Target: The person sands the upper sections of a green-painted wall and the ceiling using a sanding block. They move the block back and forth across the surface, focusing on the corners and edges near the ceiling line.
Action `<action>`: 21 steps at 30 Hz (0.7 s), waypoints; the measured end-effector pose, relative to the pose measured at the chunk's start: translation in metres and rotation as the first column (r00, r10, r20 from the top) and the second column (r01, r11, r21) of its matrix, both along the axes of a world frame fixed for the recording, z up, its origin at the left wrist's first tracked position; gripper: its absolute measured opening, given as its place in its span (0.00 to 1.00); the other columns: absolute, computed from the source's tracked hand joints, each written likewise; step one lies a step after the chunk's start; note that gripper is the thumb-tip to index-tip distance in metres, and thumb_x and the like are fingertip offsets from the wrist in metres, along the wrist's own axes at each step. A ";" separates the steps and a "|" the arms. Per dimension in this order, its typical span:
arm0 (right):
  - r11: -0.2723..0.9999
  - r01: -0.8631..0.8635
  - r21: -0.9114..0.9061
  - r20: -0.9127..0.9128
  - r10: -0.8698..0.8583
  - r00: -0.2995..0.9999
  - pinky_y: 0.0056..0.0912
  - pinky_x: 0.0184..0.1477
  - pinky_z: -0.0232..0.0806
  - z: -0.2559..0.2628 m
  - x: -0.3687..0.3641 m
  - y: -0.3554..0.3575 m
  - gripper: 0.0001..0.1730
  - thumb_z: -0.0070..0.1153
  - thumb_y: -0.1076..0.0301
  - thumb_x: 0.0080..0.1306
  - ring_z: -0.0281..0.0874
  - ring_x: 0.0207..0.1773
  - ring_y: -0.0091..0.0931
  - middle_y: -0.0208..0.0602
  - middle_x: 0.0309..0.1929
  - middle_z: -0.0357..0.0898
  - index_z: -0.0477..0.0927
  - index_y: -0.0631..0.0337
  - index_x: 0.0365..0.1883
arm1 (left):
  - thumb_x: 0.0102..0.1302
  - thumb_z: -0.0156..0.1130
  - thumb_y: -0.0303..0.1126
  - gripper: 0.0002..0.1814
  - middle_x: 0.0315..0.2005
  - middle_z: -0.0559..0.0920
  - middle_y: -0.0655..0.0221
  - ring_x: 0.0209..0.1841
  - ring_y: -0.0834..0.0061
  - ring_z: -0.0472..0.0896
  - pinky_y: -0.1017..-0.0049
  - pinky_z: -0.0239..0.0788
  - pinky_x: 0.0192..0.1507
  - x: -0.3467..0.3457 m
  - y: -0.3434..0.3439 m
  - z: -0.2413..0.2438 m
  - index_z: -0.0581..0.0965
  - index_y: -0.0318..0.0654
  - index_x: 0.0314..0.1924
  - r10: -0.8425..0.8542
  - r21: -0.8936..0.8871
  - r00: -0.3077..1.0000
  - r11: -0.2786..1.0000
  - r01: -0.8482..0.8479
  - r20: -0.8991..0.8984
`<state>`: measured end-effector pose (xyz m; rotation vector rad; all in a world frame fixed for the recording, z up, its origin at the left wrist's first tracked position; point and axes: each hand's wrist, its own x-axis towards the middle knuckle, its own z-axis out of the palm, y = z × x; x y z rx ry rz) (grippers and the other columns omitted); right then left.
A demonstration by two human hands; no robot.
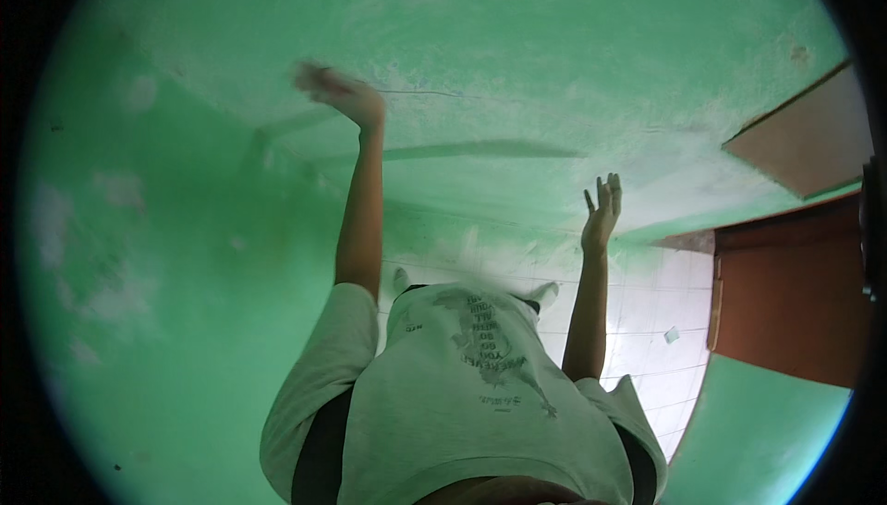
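Observation:
My left hand [341, 94] is raised in front of the green wall [485, 27], bent sharply at the wrist with its fingers stretched to the left. Motion blurs those fingers, but nothing shows in them. Lower and to the right, my right hand [603, 212] is held up with its fingers extended and partly spread, holding nothing. Whether either hand touches the wall cannot be told. Between my arms is my pale printed T-shirt [429, 394], which bears writing. Below its hem, my feet [546, 293] stand on the white tiled floor [630, 304].
Another green wall [173, 366] runs close along my left, with worn pale patches. To the right are a brown door [783, 297] and a brown panel [804, 138] on the wall. A small pale scrap [671, 334] lies on the floor tiles.

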<state>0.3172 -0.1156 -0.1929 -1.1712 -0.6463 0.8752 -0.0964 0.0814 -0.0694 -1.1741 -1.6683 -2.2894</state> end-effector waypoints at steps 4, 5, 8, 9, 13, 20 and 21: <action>0.998 -0.028 -0.050 -0.103 0.023 0.994 0.52 0.72 0.66 -0.013 -0.013 0.009 0.37 0.49 0.54 0.81 0.59 0.82 0.42 0.49 0.83 0.53 0.54 0.60 0.82 | 0.86 0.36 0.44 0.35 0.80 0.34 0.35 0.82 0.35 0.28 0.42 0.17 0.80 0.011 0.012 -0.021 0.44 0.28 0.82 0.193 -0.125 0.976 0.971 -0.205 -0.105; 0.998 -0.013 -0.061 -0.119 0.006 0.993 0.52 0.72 0.66 -0.014 -0.012 0.012 0.37 0.49 0.55 0.81 0.59 0.82 0.42 0.49 0.83 0.53 0.54 0.61 0.82 | 0.86 0.35 0.43 0.35 0.80 0.31 0.35 0.82 0.34 0.25 0.42 0.16 0.80 0.041 0.019 -0.031 0.44 0.29 0.82 0.160 -0.124 0.945 0.972 -0.202 -0.285; 0.996 -0.088 -0.010 -0.120 0.086 0.989 0.51 0.72 0.67 0.003 -0.021 0.038 0.39 0.51 0.60 0.80 0.59 0.82 0.39 0.49 0.84 0.52 0.52 0.61 0.83 | 0.79 0.52 0.33 0.40 0.82 0.34 0.40 0.80 0.24 0.29 0.29 0.17 0.76 0.143 -0.050 -0.093 0.47 0.50 0.84 -0.430 -0.409 0.648 0.892 0.194 -0.629; 0.993 -0.115 0.000 -0.122 0.114 0.986 0.50 0.72 0.68 0.009 -0.021 0.042 0.40 0.53 0.62 0.79 0.59 0.82 0.38 0.49 0.84 0.51 0.52 0.61 0.83 | 0.73 0.58 0.29 0.46 0.82 0.42 0.45 0.79 0.23 0.40 0.25 0.24 0.75 0.151 -0.065 -0.102 0.49 0.63 0.84 -0.626 -0.642 0.151 0.757 -0.118 -0.765; 0.937 -0.346 0.042 -0.037 0.348 0.937 0.52 0.74 0.65 0.036 -0.007 0.044 0.38 0.49 0.54 0.82 0.58 0.82 0.41 0.46 0.85 0.51 0.53 0.62 0.83 | 0.72 0.60 0.26 0.41 0.83 0.44 0.51 0.80 0.35 0.52 0.41 0.52 0.77 0.157 -0.125 -0.140 0.59 0.62 0.81 -0.781 -0.709 0.352 0.620 0.336 -0.516; 0.505 -0.822 -0.262 -0.001 0.852 0.524 0.46 0.76 0.60 -0.021 0.022 -0.028 0.35 0.48 0.52 0.82 0.60 0.81 0.38 0.44 0.82 0.60 0.60 0.60 0.81 | 0.84 0.50 0.38 0.22 0.54 0.86 0.49 0.59 0.62 0.84 0.66 0.72 0.62 0.225 -0.287 -0.191 0.76 0.31 0.66 -0.591 -0.644 0.726 0.411 0.646 0.352; 0.419 -0.842 -0.341 0.010 0.897 0.442 0.44 0.76 0.60 -0.032 0.021 -0.040 0.35 0.49 0.53 0.82 0.61 0.80 0.37 0.45 0.81 0.61 0.60 0.61 0.81 | 0.83 0.51 0.40 0.22 0.53 0.87 0.51 0.56 0.60 0.85 0.65 0.73 0.60 0.237 -0.307 -0.175 0.78 0.31 0.64 -0.539 -0.728 0.706 0.227 0.647 0.460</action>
